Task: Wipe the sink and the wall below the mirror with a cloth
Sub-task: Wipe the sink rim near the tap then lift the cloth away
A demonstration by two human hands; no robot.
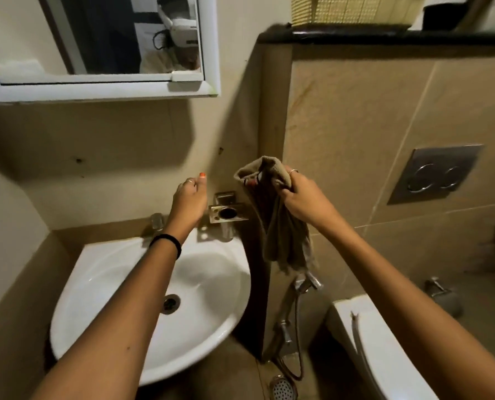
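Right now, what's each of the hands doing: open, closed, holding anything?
Left hand: fingers loosely curled, holds nothing, raised above the sink.
Right hand: grips the cloth, which hangs down from it.

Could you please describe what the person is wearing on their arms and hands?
Both forearms are bare, without sleeves. The left hand has a black band at its wrist, a thin ring, and orange nail polish on the thumb. The right hand wears a thin ring.

The black ledge (355, 37) runs along the top right. A yellow woven basket (350, 8) sits on it, with a dark thing (442, 15) just beside.
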